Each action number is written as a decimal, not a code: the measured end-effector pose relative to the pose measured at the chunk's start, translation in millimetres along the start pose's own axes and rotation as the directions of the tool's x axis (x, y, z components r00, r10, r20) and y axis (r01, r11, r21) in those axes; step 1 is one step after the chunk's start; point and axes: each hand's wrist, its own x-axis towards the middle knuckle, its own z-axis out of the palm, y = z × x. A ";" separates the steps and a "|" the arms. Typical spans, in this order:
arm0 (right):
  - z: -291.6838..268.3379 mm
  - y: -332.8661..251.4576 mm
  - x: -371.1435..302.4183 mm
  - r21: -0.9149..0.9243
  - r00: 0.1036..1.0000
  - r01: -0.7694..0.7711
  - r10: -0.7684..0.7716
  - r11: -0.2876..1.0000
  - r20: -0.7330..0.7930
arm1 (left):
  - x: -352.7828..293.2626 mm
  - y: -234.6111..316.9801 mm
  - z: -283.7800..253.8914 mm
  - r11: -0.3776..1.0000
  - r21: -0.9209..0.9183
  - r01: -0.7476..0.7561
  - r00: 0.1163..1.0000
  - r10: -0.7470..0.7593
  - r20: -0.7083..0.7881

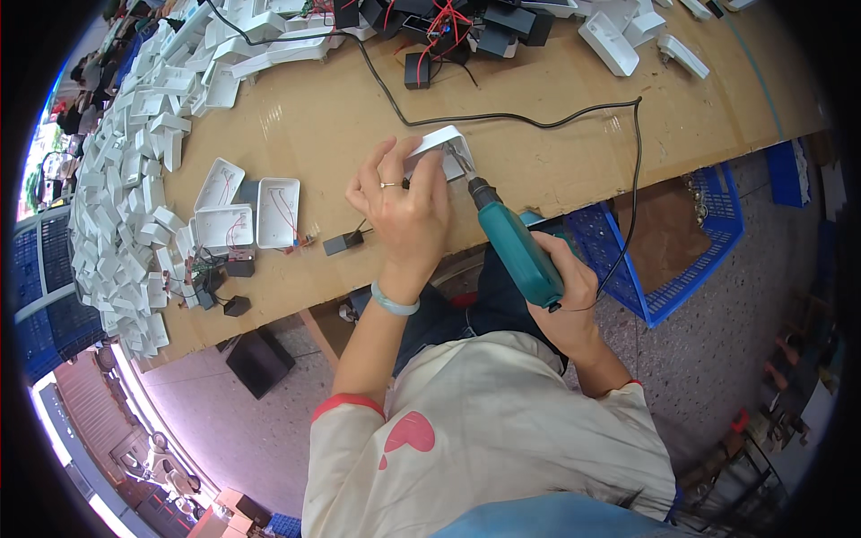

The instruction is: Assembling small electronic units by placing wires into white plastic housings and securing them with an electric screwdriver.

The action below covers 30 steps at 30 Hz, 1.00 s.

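Note:
My left hand [405, 215] has its fingers on a white plastic case [441, 138], gripping it by the side nearest me over the cardboard-covered table. In my right hand [572, 291] is a green electric screwdriver [520, 253], held by its body. The screwdriver's bit reaches into the open case and meets its inside; whether a screw sits under the tip is too small to tell. Just left of my left wrist lies a small black box [343, 243] with a short wire.
Open white cases [273, 212] with red wires lie at left, beside small black boxes [239, 262]. White cases [126, 188] heap along the left edge. Black parts with red wires [439, 27] pile at the back. A black cord [502, 116] crosses the table [314, 125]; a blue crate [659, 309] stands at right.

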 end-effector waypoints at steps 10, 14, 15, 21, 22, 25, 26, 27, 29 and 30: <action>0.6 1.0 0.4 -0.004 1.000 -0.007 0.007 1.000 0.001 | -1.1 -1.2 0.9 1.000 -0.010 0.009 1.000 -0.009 0.004; -0.1 1.2 -0.5 -0.028 1.000 -0.009 0.010 1.000 0.019 | -1.2 -1.2 0.7 1.000 -0.009 0.013 1.000 -0.013 0.007; -0.7 0.9 -0.8 -0.028 1.000 -0.012 0.013 1.000 0.028 | -0.8 -0.9 0.5 1.000 -0.010 0.013 1.000 -0.013 0.007; -1.7 2.9 -2.7 -0.058 0.998 -0.029 0.033 0.998 0.058 | -1.2 -1.0 1.6 1.000 -0.010 0.011 1.000 -0.011 0.007; -1.4 2.7 -2.0 -0.058 0.998 -0.030 0.033 0.998 0.058 | -1.4 -0.9 1.7 1.000 -0.008 0.012 1.000 -0.011 0.007; -0.1 2.6 -0.1 -0.015 1.000 0.014 -0.014 1.000 0.019 | -1.6 -1.4 2.0 1.000 -0.007 0.010 1.000 -0.010 0.008; 0.3 3.1 -0.4 -0.016 1.000 0.019 -0.019 1.000 0.018 | -1.9 -1.8 1.9 1.000 -0.006 0.008 1.000 -0.008 0.008; 0.7 3.5 -0.8 -0.016 1.000 0.024 -0.024 1.000 0.018 | -2.6 -2.0 1.7 1.000 -0.004 0.009 1.000 -0.009 0.008; -1.1 2.0 -0.1 -0.030 0.999 0.030 -0.030 0.999 0.016 | -2.5 -1.5 2.0 1.000 0.004 0.012 1.000 -0.012 0.007; -2.0 0.9 0.3 -0.043 0.999 0.037 -0.037 0.998 0.015 | -2.1 -1.5 2.0 1.000 0.003 0.012 1.000 -0.012 0.008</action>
